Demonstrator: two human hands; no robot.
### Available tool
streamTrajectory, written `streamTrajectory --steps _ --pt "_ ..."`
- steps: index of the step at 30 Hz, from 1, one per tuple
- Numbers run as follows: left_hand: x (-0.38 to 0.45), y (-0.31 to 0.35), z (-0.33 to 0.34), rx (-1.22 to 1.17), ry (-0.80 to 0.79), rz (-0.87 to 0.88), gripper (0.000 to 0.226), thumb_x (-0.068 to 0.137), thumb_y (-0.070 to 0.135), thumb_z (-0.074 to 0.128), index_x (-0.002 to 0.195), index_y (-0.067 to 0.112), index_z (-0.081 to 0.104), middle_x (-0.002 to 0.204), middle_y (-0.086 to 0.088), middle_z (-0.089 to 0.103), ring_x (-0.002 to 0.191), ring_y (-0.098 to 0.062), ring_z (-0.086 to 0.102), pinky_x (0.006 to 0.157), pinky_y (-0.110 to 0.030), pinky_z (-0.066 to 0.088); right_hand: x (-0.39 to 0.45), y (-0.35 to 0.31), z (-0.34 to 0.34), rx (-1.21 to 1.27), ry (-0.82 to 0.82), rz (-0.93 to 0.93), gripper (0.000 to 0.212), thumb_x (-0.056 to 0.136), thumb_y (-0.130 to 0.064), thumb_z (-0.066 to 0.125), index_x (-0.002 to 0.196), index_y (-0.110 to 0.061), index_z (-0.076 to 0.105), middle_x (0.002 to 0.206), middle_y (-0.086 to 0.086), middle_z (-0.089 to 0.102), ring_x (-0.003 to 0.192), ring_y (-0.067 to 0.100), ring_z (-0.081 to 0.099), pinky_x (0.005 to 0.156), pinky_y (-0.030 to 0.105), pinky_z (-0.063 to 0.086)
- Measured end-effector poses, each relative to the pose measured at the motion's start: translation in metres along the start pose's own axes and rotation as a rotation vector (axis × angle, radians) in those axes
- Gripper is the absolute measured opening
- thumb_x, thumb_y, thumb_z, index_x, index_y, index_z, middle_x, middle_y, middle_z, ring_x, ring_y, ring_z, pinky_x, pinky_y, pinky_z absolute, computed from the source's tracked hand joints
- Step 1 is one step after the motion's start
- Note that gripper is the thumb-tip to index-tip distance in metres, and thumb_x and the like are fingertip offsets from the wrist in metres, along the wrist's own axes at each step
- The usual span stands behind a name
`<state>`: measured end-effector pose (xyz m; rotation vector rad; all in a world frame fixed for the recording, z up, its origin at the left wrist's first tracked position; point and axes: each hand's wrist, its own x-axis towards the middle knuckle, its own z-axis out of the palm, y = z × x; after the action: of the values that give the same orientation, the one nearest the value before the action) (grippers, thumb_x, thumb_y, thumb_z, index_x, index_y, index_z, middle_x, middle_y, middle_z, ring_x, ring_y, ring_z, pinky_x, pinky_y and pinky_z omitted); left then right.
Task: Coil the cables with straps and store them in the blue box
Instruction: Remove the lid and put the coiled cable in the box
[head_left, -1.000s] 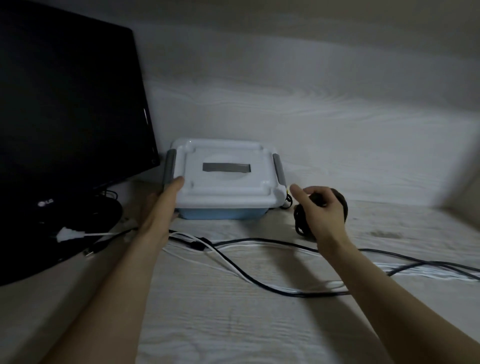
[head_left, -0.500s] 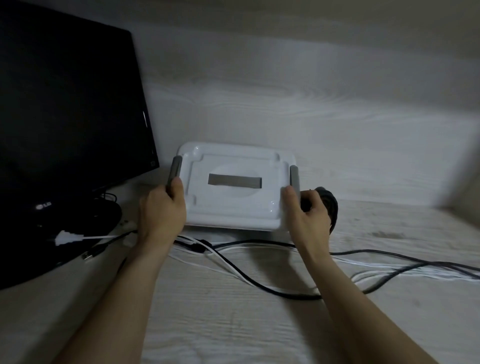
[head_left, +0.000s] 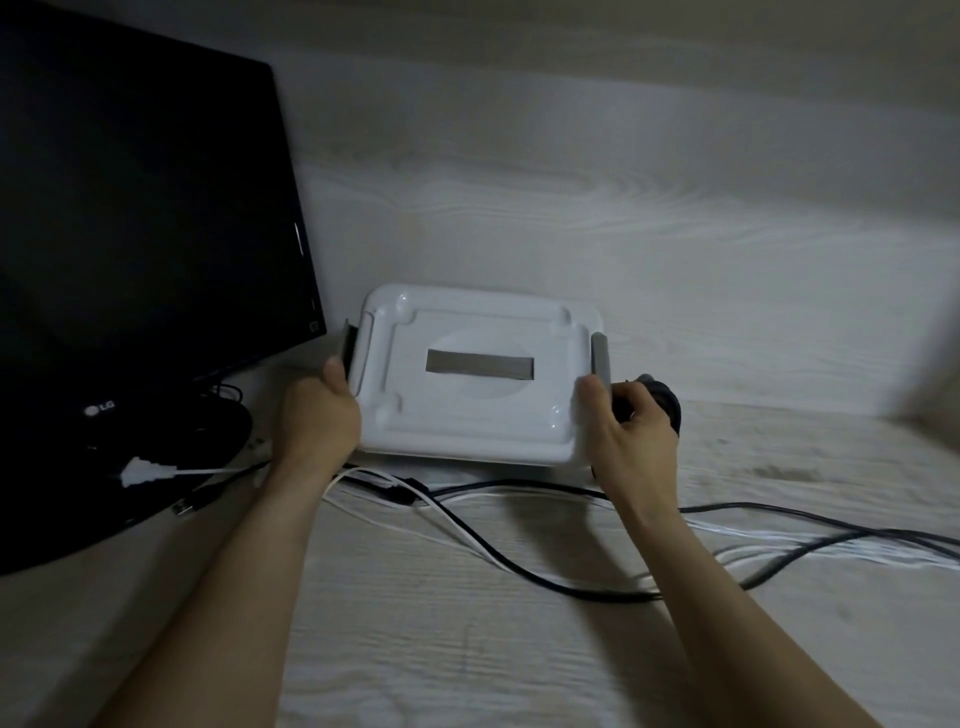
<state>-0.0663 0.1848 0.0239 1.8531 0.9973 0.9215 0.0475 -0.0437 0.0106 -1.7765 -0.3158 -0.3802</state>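
Seen from the head camera: blue box (head_left: 480, 374) with white lid, standing on the pale wooden surface (head_left: 467, 623) at about 12 o'clock from the two forearms, close to the back wall. Only the lid side visible, tilted toward the camera, a grey strip in its middle. Left hand (head_left: 317, 421) at 9 o'clock of the box, grip curled around the left edge, thumb up against the grey latch (head_left: 347, 345). Right hand (head_left: 631, 441) at 3 o'clock of the box, thumb touching the right grey latch (head_left: 601, 358), other fingers bent around the lid corner; hard to tell how firm this hold is. Just behind the right hand, a dark coiled cable (head_left: 662, 397), partly hidden. At 6 o'clock of the box, loose on the surface: black cable (head_left: 519, 566) and white cable (head_left: 415, 493), crossing each other and running off toward 3 o'clock. At 9 o'clock, a black monitor (head_left: 145, 249), a white plug (head_left: 143, 470) lying by its stand.
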Motion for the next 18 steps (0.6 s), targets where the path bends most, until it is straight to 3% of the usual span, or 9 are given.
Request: streamTrajectory --steps 4,8,10,12,14,16,18 --pt "0.008 -0.012 0.005 -0.168 0.058 -0.044 0.035 0.102 0.027 0.039 0.091 -0.001 0.056 0.087 -0.019 0.057 0.097 -0.04 0.061 0.072 -0.033 0.038 0.001 0.0 -0.002 -0.033 -0.017 0.0 0.036 0.089 -0.046 0.057 0.075 -0.013 0.059 0.066 0.003 0.062 0.065 0.023 0.059 0.064 0.038 0.048" --pt "-0.008 0.005 0.008 -0.335 0.046 -0.029 0.041 0.1 0.042 0.043 0.127 0.012 0.049 0.109 -0.003 0.055 0.103 -0.025 0.054 0.081 -0.028 0.039 0.0 -0.002 -0.002 -0.073 -0.039 -0.009 0.04 0.091 -0.045 0.054 0.075 -0.008 0.059 0.066 0.005 0.062 0.063 0.022 0.057 0.06 0.035 0.044" --pt "-0.018 0.01 0.011 -0.393 -0.022 0.098 0.045 0.096 0.037 0.056 0.136 0.024 0.044 0.115 0.005 0.055 0.101 -0.017 0.054 0.077 -0.02 0.04 0.001 -0.002 -0.003 -0.09 -0.025 -0.022 0.043 0.095 -0.039 0.049 0.07 -0.004 0.051 0.059 0.004 0.055 0.057 0.021 0.051 0.055 0.034 0.038" --pt "-0.02 0.006 0.015 -0.39 -0.069 0.174 0.056 0.093 0.032 0.062 0.143 0.031 0.037 0.124 0.01 0.051 0.106 -0.011 0.052 0.085 -0.02 0.041 0.004 0.0 -0.006 -0.066 -0.014 -0.038 0.045 0.101 -0.028 0.04 0.061 -0.007 0.041 0.048 -0.003 0.047 0.048 0.014 0.045 0.05 0.032 0.033" --pt "-0.018 0.001 0.018 -0.382 -0.062 0.165 0.059 0.094 0.031 0.061 0.146 0.032 0.035 0.127 0.012 0.046 0.112 -0.009 0.048 0.093 -0.023 0.039 0.004 0.0 -0.008 -0.018 -0.029 -0.048 0.048 0.104 -0.021 0.035 0.057 -0.011 0.036 0.04 -0.006 0.045 0.041 0.006 0.042 0.044 0.023 0.032" --pt "-0.016 -0.002 0.02 -0.349 -0.017 0.174 0.052 0.095 0.029 0.06 0.143 0.028 0.042 0.125 0.008 0.05 0.111 -0.012 0.05 0.09 -0.024 0.039 0.003 0.0 -0.008 0.03 -0.08 -0.056 0.049 0.106 -0.027 0.035 0.06 -0.011 0.043 0.045 -0.007 0.048 0.042 0.002 0.043 0.043 0.015 0.032" --pt "-0.016 -0.003 0.02 -0.329 0.026 0.142 0.042 0.093 0.031 0.062 0.133 0.018 0.053 0.118 0.0 0.059 0.101 -0.016 0.056 0.081 -0.024 0.042 0.006 0.003 -0.007 0.07 -0.121 -0.042 0.049 0.106 -0.041 0.035 0.071 -0.012 0.053 0.061 -0.006 0.056 0.054 0.002 0.051 0.055 0.018 0.042"
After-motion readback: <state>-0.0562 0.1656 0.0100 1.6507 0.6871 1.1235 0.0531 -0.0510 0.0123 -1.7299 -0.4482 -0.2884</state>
